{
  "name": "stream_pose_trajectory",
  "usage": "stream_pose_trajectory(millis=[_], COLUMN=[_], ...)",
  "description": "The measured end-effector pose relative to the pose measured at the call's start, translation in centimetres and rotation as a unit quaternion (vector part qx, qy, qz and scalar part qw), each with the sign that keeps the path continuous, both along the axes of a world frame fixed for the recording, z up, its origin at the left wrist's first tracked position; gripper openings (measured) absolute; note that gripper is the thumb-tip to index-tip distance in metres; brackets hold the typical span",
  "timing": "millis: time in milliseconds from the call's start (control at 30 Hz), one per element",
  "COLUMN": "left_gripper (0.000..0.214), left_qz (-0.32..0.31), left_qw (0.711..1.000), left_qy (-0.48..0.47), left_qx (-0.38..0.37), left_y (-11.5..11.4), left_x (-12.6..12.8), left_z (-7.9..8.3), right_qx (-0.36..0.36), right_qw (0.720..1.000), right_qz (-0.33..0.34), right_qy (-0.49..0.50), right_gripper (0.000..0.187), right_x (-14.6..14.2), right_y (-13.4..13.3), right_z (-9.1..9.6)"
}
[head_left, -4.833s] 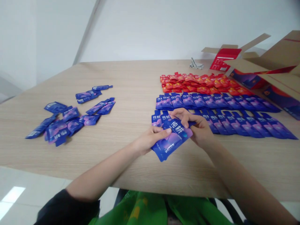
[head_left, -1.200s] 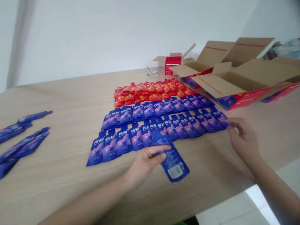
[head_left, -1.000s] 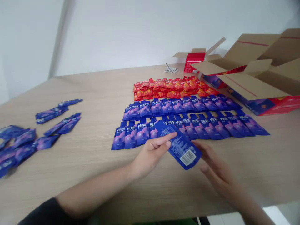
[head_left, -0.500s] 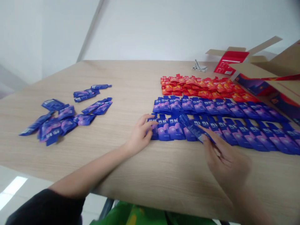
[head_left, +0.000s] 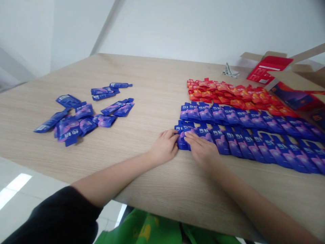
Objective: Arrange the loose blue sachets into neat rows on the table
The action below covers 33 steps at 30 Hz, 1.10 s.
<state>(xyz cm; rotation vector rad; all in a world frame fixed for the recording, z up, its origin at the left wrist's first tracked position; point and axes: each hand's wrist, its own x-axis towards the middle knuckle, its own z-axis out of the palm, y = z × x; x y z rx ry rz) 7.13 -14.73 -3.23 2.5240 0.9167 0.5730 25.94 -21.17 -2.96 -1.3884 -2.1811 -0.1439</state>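
My left hand [head_left: 164,146] and my right hand [head_left: 201,149] lie close together at the left end of the front row of blue pouches [head_left: 243,145]. Their fingers touch a blue pouch [head_left: 182,140] marked 纯耕, which is partly hidden. The pouches stand side by side, slanted, overlapping a little. Behind them runs a second blue row [head_left: 228,117]. Farther back lies a dense band of red and orange pouches [head_left: 236,95]. A loose heap of blue pouches [head_left: 76,118] lies well to the left of my hands.
Everything lies on a light wood table [head_left: 152,74]. At the back right are an opened red carton [head_left: 269,69], a cardboard flap [head_left: 297,81] and a small silver item [head_left: 230,71]. My black sleeve [head_left: 50,220] and a green garment [head_left: 142,230] show below the table edge.
My right hand has moved left and now sits beside my left hand, with the pouch it held no longer raised. My view has turned slightly, shifting the table's contents in the picture.
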Motion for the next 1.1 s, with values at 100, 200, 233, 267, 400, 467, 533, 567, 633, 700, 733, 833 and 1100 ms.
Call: stream_pose_trajectory(millis=[100, 200, 233, 267, 400, 467, 533, 567, 633, 700, 733, 833, 1100], left_gripper=[0.037, 0.037, 0.038, 0.039, 0.040, 0.048, 0.065, 0.073, 0.081, 0.088, 0.091, 0.095, 0.072], left_qz=[-0.006, 0.032, 0.054, 0.079, 0.251, 0.356, 0.406, 0.411, 0.409, 0.408, 0.407, 0.392, 0.375], left_qw=[0.999, 0.999, 0.997, 0.994, 0.952, 0.916, 0.898, 0.897, 0.892, 0.881, 0.878, 0.877, 0.873], left_qy=[-0.025, -0.038, -0.043, -0.048, -0.026, 0.020, 0.089, 0.128, 0.194, 0.234, 0.246, 0.266, 0.268], left_qx=[-0.021, 0.001, 0.022, 0.051, 0.173, 0.184, 0.142, 0.102, 0.016, -0.043, -0.058, -0.085, -0.156], left_y=[0.7, 2.8, 3.9, 5.2, 11.3, 13.9, 15.9, 16.6, 17.5, 18.2, 18.5, 19.7, 21.1], left_x=[-0.9, -3.0, -4.2, -5.6, -13.0, -16.6, -18.9, -19.5, -19.5, -18.7, -18.2, -17.0, -14.8], left_z=[0.1, 0.9, 1.3, 1.9, 4.3, 4.8, 4.5, 4.0, 3.0, 2.3, 2.2, 3.0, 5.4], right_qx=[-0.016, -0.012, -0.002, 0.008, 0.031, 0.016, -0.006, -0.017, -0.029, -0.033, -0.034, -0.046, -0.057], right_qw=[1.000, 1.000, 1.000, 1.000, 0.996, 0.994, 0.993, 0.993, 0.991, 0.990, 0.989, 0.986, 0.976], right_qz=[-0.011, 0.003, 0.009, 0.011, -0.041, -0.067, -0.054, -0.038, -0.012, -0.008, -0.011, -0.025, -0.037], right_qy=[-0.011, -0.020, -0.015, -0.003, 0.068, 0.089, 0.105, 0.113, 0.128, 0.137, 0.141, 0.161, 0.206], right_gripper=[0.039, 0.038, 0.039, 0.040, 0.030, 0.025, 0.024, 0.023, 0.022, 0.022, 0.021, 0.021, 0.018], right_x=[-1.0, -1.5, -1.5, -1.3, -0.1, 0.2, 0.0, -0.3, -0.8, -1.1, -1.1, -0.7, 0.4], right_y=[-0.1, -0.5, -0.7, -0.9, -1.9, -2.4, -2.8, -3.0, -3.1, -3.1, -3.0, -3.2, -4.6], right_z=[-0.4, 0.5, 1.1, 1.7, 3.3, 3.3, 3.0, 2.9, 2.6, 2.6, 2.6, 2.6, 2.8])
